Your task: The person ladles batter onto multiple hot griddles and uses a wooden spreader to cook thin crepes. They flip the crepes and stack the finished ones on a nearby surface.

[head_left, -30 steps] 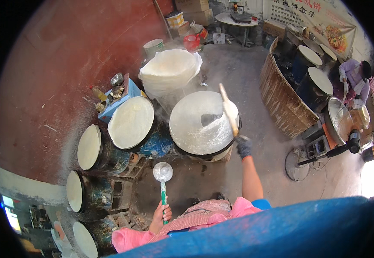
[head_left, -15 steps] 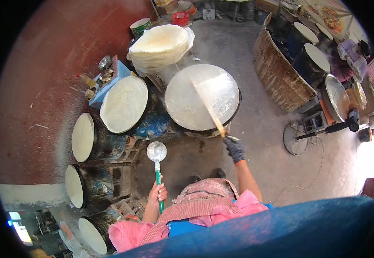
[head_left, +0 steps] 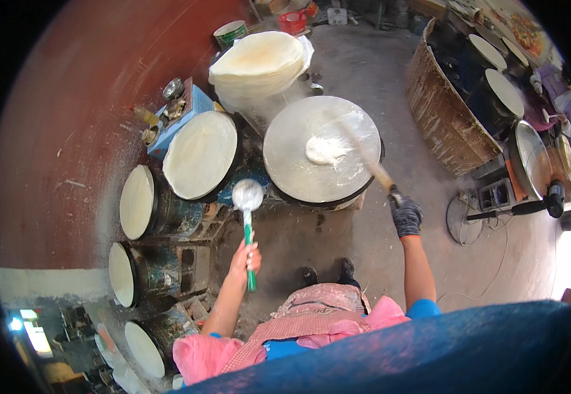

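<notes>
My left hand [head_left: 245, 260] is wrapped round the green handle of a ladle [head_left: 247, 195], whose round bowl is coated white. The bowl hangs before the near left edge of a round griddle [head_left: 289, 176]. A white puddle of batter [head_left: 325, 150] lies near the middle of that griddle, and steam rises there. My right hand [head_left: 406, 215], in a dark grey glove with an orange cuff, grips the end of a long wooden spreader [head_left: 382, 176]. Its blade, blurred by motion, reaches over the right part of the griddle beside the batter; I cannot tell whether it touches.
To the left stand several round griddles on drums, one bearing a pale flatbread [head_left: 201, 155]. Behind the griddle is a tall stack of flatbreads [head_left: 259, 65]. A curved rusty metal screen [head_left: 444, 105] and a fan [head_left: 548, 198] stand at right, with a co-worker [head_left: 564, 98] beyond.
A puddle of batter now lies on the griddle, which was bare before. My right hand has moved right with the spreader. The ladle is slightly higher in my left hand's grip.
</notes>
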`<state>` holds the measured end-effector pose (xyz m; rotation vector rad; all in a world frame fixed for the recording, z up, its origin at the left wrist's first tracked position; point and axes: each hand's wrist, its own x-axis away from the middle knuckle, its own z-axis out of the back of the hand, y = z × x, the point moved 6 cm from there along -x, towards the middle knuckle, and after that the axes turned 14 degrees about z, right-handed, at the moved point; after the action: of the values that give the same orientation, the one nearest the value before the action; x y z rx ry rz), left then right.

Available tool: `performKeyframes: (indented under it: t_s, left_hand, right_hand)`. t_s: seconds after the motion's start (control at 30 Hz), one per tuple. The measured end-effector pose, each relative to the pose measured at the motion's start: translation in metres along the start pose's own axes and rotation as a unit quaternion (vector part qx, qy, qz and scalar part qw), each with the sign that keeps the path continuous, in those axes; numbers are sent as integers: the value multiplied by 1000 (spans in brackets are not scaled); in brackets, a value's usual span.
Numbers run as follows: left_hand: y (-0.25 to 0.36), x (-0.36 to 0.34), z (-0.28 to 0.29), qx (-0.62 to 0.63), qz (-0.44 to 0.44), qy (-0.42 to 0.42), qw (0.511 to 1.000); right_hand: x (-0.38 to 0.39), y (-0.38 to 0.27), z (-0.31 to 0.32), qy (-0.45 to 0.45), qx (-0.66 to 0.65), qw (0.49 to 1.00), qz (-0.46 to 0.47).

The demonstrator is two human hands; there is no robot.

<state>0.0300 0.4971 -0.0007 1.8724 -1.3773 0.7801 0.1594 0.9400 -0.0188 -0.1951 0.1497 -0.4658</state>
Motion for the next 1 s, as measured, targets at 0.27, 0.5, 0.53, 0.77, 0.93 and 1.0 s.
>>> performKeyframes:
  t_s: [0.27, 0.5, 0.53, 0.77, 0.93, 1.0]
  left_hand:
    - [28, -75, -113, -90, -66, -32, 993]
    - [-19, -119, -168, -137, -23, 39, 989]
    - [-22, -110, -172, -115, -16, 10, 993]
    - [-41, 8, -59, -135, 10, 44, 990]
    - [-51, 20, -65, 54, 172, -200, 963]
    - [-44, 41, -81, 42, 175, -336, 924]
  right_hand:
    - [58, -1, 1, 28, 4, 998, -50]
    - [102, -88, -15, -78, -52, 995, 27]
    - [107, -95, -7, -36, -58, 997, 42]
    - [135, -112, 29, 29, -98, 993, 65]
    - [130, -136, 56, 169, -29, 980, 100]
    - [124, -139, 58, 164, -29, 983, 82]
